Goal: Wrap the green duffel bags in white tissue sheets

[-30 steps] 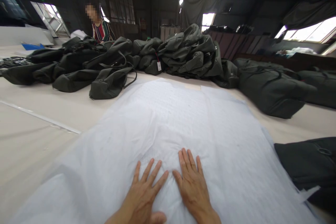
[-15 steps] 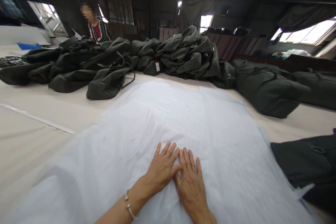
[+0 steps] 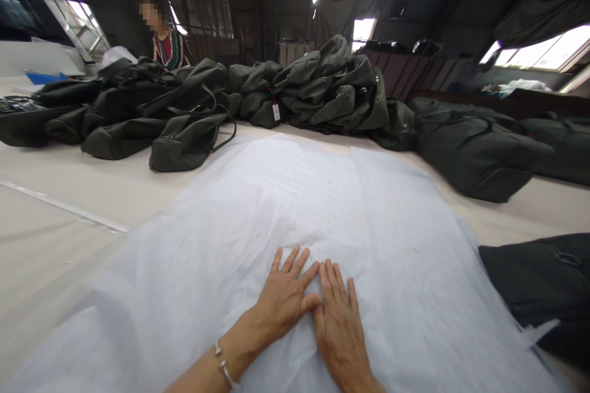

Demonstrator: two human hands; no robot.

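Thin white sheeting, lightly wrinkled, spreads over the table in front of me. My left hand lies flat on it with the fingers spread, a silver bracelet on the wrist. Beside it, my right hand also rests palm down on the sheeting, fingers stretched out. The left thumb touches or overlaps the edge of the right hand. Neither hand holds anything. What lies under the sheeting is hidden.
Dark green bags line the left and back of the table. A heap of bags rises at the centre back. A fuller bag stands to the right, another dark bag nearer. A person in stripes is behind.
Both hands stay flat on the sheeting, with only a slight shift of the right hand to the right. The view has tilted a little. Something white now shows beside the person at the back.
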